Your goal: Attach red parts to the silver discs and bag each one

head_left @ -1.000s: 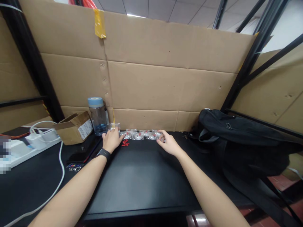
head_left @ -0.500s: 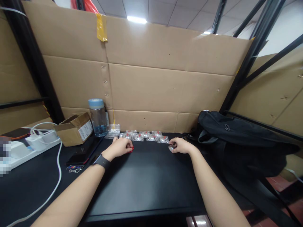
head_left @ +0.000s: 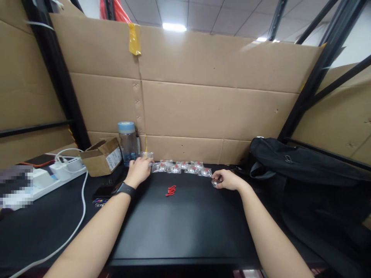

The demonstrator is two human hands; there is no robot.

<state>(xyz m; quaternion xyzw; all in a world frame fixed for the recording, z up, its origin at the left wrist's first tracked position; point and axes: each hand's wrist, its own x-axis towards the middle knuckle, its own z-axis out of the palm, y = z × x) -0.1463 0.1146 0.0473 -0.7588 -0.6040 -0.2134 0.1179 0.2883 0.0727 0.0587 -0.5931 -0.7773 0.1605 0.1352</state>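
Currently the left hand (head_left: 139, 172), a dark watch (head_left: 125, 189) on its wrist, lies at the left end of a row of small clear plastic packets with red and silver contents (head_left: 182, 168). Its fingers rest on a clear plastic bag (head_left: 147, 156) at that end; whether they pinch it or only press it cannot be told from this distance. Just beyond the hand stand a clear water bottle with a pale blue lid (head_left: 128, 143) and an open brown cardboard box (head_left: 102, 156).

The right hand (head_left: 228, 180) is curled at the right end of the same row, fingers closed around a small silvery round part (head_left: 215, 182) that touches the black tabletop (head_left: 179, 227). The last packet of the row lies just beside its fingertips.

Between the two hands, nearer the body than the row, a small red cord piece (head_left: 171, 190) lies loose on the black surface, apart from both hands.

Right of the right hand sits a black fabric bag (head_left: 295, 170). Left of the left forearm are a dark phone (head_left: 104, 189), a white cable (head_left: 78, 216) and a white power strip (head_left: 55, 175). A brown cardboard wall (head_left: 203, 104) stands behind the row.
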